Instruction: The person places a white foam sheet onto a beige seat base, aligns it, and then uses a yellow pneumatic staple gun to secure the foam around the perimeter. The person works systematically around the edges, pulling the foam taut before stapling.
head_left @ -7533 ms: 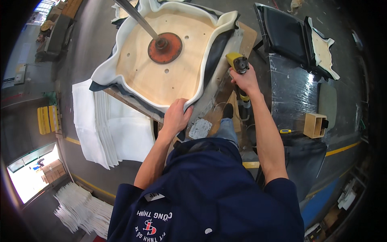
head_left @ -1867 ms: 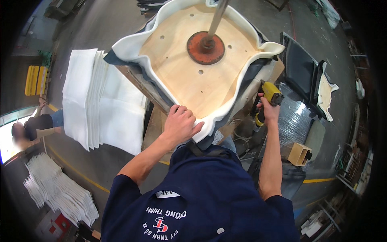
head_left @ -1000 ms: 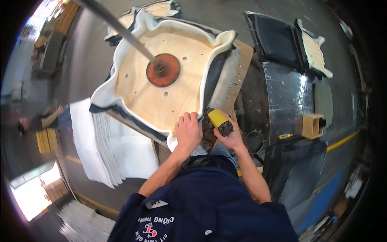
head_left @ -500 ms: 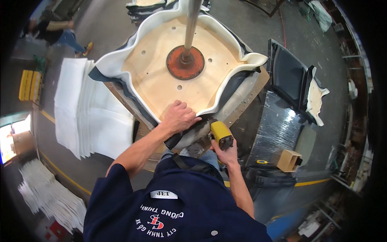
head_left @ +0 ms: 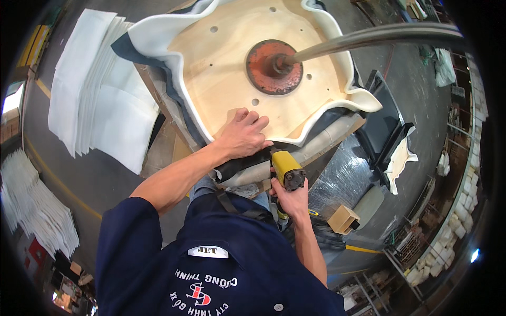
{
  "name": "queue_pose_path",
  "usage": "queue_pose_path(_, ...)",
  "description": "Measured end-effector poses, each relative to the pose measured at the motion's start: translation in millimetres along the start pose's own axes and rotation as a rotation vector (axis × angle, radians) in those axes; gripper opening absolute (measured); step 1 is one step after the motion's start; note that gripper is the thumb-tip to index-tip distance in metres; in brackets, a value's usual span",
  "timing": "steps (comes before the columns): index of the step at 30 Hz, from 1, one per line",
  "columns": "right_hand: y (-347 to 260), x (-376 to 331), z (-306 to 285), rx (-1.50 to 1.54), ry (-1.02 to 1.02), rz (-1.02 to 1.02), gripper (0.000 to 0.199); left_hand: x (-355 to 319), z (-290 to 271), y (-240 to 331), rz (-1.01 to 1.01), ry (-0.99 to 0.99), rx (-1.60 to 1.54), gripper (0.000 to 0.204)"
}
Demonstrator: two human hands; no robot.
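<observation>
A pale wooden seat panel [head_left: 232, 79] with drilled holes lies under a round red press plate [head_left: 258, 66], which a metal rod [head_left: 369, 38] meets. White foam [head_left: 182, 84] and a dark cover [head_left: 327, 124] stand up in waves around the panel. At the near edge, the fingers of my left hand [head_left: 243, 136] are curled over the foam and cover, pinching them against the wood. My right hand [head_left: 292, 199] is wrapped round the handle of a yellow staple gun [head_left: 286, 164]. Its nose is at the cover's edge, right beside my left thumb; the exact contact is hidden.
Stacked white foam sheets [head_left: 84, 89] lie to the left, more white sheets [head_left: 37, 203] at lower left. On the right are a black padded piece [head_left: 377, 108], a plastic-wrapped surface [head_left: 337, 171] and a small wooden box [head_left: 342, 219]. Shelving [head_left: 416, 231] lines the far right.
The view has turned, so the panel sits higher and the rod now slants right. Both hands keep their grips, the staple gun's nose closer to my left thumb. The person at far left is gone from view.
</observation>
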State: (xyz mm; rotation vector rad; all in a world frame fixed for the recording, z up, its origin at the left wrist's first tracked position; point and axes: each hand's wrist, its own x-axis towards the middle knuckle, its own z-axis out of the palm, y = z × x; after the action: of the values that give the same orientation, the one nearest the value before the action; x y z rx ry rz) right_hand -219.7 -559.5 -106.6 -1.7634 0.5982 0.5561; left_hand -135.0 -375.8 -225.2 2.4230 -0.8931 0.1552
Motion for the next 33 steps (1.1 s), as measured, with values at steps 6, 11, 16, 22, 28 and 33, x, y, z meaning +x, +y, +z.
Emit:
queue_pose_path(6,-17.1,14.8,2.1,-0.117,-0.131,0.103,0.053,-0.2,-0.4,-2.9,-0.052,-0.015,-0.036,0.036)
queue_pose_path(11,-18.9,16.2,9.4,-0.083,-0.058,0.159,0.031,-1.6,1.3,-1.4,-0.096,-0.042,-0.059,0.032)
queue_pose_path(16,-25.3,13.8,15.5,-0.038,-0.022,0.147,0.025,-3.2,2.1,-1.0,-0.094,-0.032,-0.066,0.028)
queue_pose_path(22,-20.1,26.7,8.3,-0.017,-0.040,0.164,0.021,3.0,-2.8,1.7,-0.097,-0.068,-0.057,0.025)
queue_pose_path(28,-1.5,11.6,-29.3,0.174,-0.091,0.073,0.025,5.2,-2.3,3.3,-0.032,-0.011,0.082,0.030)
queue_pose_path(33,28.4,23.4,-108.1,0.124,0.038,-0.049,0.020,0.6,-23.6,-1.8,-0.017,-0.090,0.211,0.034)
